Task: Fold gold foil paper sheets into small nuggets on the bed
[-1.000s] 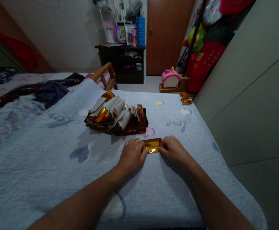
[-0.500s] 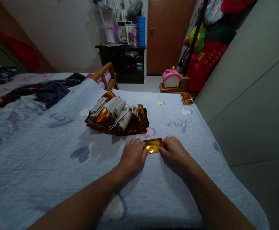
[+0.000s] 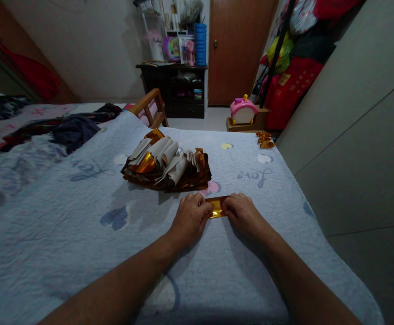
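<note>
A small sheet of shiny gold foil paper (image 3: 219,208) lies on the light blue bedspread (image 3: 197,280) between my two hands. My left hand (image 3: 190,215) grips its left end, with thumb and fingers closed and partly covering it. At the right end my right hand (image 3: 243,211) pinches the paper with curled fingertips. The sheet looks creased along its length. Beyond my left hand sits a loose pile of gold paper (image 3: 166,162), with pale undersides curling up. Several folded gold pieces (image 3: 265,140) rest at the bed's far right corner.
A tall pale cabinet (image 3: 362,135) borders the bed on the right. Dark clothes (image 3: 75,131) lie at the left. Past the far edge are a wooden chair (image 3: 152,108), a black shelf unit (image 3: 171,90) and a pink toy case (image 3: 243,111).
My fingers have moved inward over the gold paper from both ends, so less of it shows. The pile and folded pieces stay in place.
</note>
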Motion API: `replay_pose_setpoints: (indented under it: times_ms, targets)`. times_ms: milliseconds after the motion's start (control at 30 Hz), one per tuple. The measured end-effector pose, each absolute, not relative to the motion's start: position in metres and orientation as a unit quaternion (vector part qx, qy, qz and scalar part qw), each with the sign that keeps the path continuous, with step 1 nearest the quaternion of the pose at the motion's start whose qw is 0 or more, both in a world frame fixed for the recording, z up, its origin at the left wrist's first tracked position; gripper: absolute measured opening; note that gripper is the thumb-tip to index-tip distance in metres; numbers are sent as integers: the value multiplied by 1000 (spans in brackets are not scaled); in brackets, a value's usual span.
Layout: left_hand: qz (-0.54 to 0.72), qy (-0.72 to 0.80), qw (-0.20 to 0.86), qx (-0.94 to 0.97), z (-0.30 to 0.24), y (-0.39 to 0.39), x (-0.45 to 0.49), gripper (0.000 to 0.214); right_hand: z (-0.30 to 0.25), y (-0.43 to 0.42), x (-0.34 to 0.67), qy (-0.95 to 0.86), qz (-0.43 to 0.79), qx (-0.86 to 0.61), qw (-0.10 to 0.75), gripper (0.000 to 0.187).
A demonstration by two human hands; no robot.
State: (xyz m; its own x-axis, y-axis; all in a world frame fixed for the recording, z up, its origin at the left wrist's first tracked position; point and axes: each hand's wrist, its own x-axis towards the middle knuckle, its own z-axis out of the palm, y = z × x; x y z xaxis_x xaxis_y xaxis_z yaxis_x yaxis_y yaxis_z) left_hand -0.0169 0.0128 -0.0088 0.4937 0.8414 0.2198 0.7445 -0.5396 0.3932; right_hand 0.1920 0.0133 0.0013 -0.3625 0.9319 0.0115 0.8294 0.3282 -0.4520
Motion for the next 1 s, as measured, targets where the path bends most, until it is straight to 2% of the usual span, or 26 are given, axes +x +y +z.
replay_pose_setpoints:
  times_ms: [433, 633, 1000]
  targets:
    - [178, 407, 166, 880, -15, 18, -19, 15, -2, 13, 207, -808, 204, -519, 191, 7]
    - [188, 397, 156, 885, -16, 17, -17, 13, -3, 16, 202, -798, 199, -545, 162, 11]
    - [191, 380, 137, 895, -14, 17, -18, 14, 5, 15, 190, -796, 131, -589, 49, 16]
